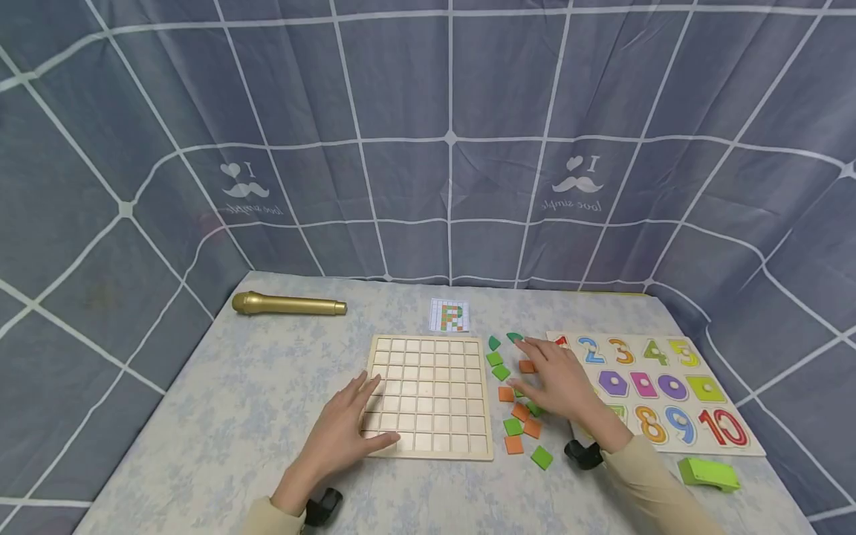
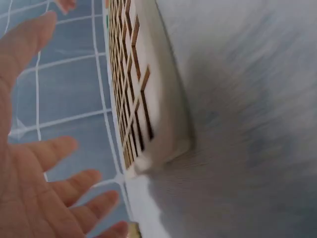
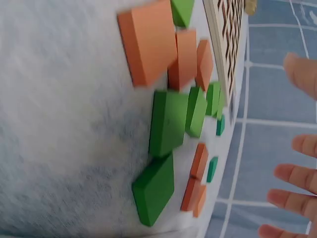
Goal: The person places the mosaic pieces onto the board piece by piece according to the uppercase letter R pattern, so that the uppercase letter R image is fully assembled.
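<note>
A square pale wooden board [image 1: 428, 397] with a grid of shallow cells lies at the middle of the table. My left hand [image 1: 337, 427] is at its left edge, fingers straight and spread. In the left wrist view this hand [image 2: 47, 193] holds nothing, and the board's corner [image 2: 163, 144] shows beside it. Over the loose tiles right of the board hovers my right hand [image 1: 558, 379], its fingers extended and gripping nothing. Several orange tiles [image 3: 148, 42] and green tiles [image 3: 168, 119] lie flat in a loose column; the hand partly hides some in the head view.
A small printed card [image 1: 449, 315] with a coloured letter pattern lies behind the board. At the back left is a gold microphone [image 1: 289, 304]. On the right sit a number-and-shape puzzle board [image 1: 669, 405] and a bright green block [image 1: 709, 474]. Grey-blue gridded curtains [image 1: 414, 186] enclose the table.
</note>
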`<act>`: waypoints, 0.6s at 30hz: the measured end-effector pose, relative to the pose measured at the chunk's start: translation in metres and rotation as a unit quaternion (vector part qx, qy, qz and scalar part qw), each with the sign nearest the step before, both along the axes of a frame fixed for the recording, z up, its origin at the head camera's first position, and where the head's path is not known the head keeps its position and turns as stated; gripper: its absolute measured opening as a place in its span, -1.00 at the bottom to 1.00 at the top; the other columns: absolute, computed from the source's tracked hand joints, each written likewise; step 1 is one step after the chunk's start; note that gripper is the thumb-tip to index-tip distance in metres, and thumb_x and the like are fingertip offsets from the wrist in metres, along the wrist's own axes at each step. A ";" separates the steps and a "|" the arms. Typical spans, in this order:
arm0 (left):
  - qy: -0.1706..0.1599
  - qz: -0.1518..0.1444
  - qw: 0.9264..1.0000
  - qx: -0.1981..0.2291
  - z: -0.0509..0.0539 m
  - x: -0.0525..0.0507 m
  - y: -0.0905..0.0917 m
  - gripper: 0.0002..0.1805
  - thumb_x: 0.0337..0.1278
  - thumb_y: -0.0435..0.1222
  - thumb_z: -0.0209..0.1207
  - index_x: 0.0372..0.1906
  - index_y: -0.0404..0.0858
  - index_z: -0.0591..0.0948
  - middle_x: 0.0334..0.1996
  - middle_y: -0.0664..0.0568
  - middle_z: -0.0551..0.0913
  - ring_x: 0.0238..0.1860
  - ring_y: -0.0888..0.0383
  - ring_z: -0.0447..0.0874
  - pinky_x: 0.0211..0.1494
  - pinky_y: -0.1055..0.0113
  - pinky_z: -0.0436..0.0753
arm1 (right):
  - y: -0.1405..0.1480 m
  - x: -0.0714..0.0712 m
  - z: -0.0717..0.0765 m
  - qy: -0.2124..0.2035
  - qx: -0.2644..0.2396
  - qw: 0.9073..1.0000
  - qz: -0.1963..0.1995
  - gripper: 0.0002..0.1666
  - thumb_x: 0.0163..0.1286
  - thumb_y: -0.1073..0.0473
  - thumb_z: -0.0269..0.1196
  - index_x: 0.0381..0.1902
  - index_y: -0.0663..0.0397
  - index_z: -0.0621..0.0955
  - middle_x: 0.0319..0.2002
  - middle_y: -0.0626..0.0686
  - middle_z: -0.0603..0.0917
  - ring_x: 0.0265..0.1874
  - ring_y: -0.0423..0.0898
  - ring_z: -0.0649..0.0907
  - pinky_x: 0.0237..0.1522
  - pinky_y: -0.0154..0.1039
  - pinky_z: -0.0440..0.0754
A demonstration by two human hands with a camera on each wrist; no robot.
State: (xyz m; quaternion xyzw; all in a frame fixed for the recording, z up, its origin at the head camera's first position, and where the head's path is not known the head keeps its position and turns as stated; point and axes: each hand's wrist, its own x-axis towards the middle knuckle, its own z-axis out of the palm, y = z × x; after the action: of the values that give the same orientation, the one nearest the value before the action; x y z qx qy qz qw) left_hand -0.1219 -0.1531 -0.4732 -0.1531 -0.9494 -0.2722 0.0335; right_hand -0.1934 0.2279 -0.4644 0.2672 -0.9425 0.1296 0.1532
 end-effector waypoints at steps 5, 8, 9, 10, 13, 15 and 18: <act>-0.055 0.030 0.998 0.022 -0.010 0.006 -0.003 0.17 -0.25 0.27 0.35 0.43 -0.33 0.22 0.39 -0.31 0.14 0.36 -0.31 0.06 0.27 -0.31 0.14 | 0.007 -0.013 -0.004 0.020 -0.020 1.000 -0.010 -0.33 0.14 -0.10 0.40 0.13 0.16 0.58 -0.02 0.15 0.59 -0.06 0.14 0.55 -0.15 0.13 0.51; -0.064 0.030 0.997 0.040 -0.013 0.007 -0.004 0.20 -0.29 0.24 0.39 0.41 -0.40 0.22 0.37 -0.35 0.16 0.37 -0.32 0.04 0.31 -0.29 0.07 | 0.011 -0.018 -0.006 0.011 -0.018 1.000 -0.020 -0.40 0.15 -0.08 0.40 0.05 0.18 0.64 -0.07 0.15 0.63 -0.12 0.12 0.55 -0.21 0.09 0.52; -0.065 0.029 0.997 0.044 -0.014 0.007 -0.004 0.21 -0.31 0.24 0.40 0.40 -0.42 0.23 0.37 -0.35 0.17 0.37 -0.31 0.04 0.32 -0.27 0.06 | 0.011 -0.020 -0.006 0.005 -0.016 1.000 -0.023 -0.42 0.15 -0.07 0.40 0.03 0.17 0.65 -0.09 0.15 0.64 -0.13 0.12 0.55 -0.22 0.08 0.52; -0.065 0.028 0.996 0.048 -0.015 0.007 -0.004 0.21 -0.32 0.23 0.41 0.39 -0.44 0.23 0.36 -0.35 0.19 0.37 -0.31 0.04 0.33 -0.26 0.05 | 0.012 -0.021 -0.006 -0.001 -0.013 1.000 -0.026 -0.44 0.14 -0.07 0.41 0.01 0.17 0.66 -0.09 0.15 0.64 -0.14 0.12 0.54 -0.22 0.08 0.52; -0.069 0.029 0.996 0.055 -0.017 0.007 -0.004 0.23 -0.36 0.22 0.44 0.38 -0.46 0.24 0.36 -0.33 0.21 0.39 -0.29 0.02 0.34 -0.25 0.02 | 0.012 -0.023 -0.008 -0.019 -0.008 0.999 -0.030 -0.52 0.13 -0.03 0.43 -0.07 0.15 0.70 -0.11 0.14 0.66 -0.17 0.09 0.53 -0.24 0.05 0.51; -0.073 0.031 0.995 0.059 -0.017 0.008 -0.005 0.24 -0.38 0.21 0.45 0.37 -0.47 0.24 0.36 -0.31 0.21 0.39 -0.28 0.00 0.34 -0.26 0.01 | 0.012 -0.024 -0.008 -0.027 -0.003 0.999 -0.031 -0.56 0.11 0.00 0.45 -0.11 0.14 0.71 -0.13 0.12 0.67 -0.19 0.08 0.53 -0.26 0.04 0.50; -0.079 0.031 0.994 0.065 -0.018 0.008 -0.005 0.24 -0.39 0.20 0.46 0.37 -0.48 0.24 0.37 -0.30 0.19 0.40 -0.27 -0.03 0.34 -0.27 -0.02 | 0.012 -0.025 -0.009 -0.036 0.007 0.999 -0.030 -0.63 0.09 0.05 0.46 -0.16 0.11 0.73 -0.17 0.08 0.68 -0.22 0.05 0.52 -0.28 0.02 0.49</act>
State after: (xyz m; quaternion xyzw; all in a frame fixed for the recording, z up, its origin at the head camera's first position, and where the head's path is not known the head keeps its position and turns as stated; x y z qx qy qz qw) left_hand -0.1135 -0.1583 -0.4912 -0.0988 -0.9336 -0.3435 -0.0233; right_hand -0.2186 0.2396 -0.4736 0.2348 -0.9559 0.1281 0.1212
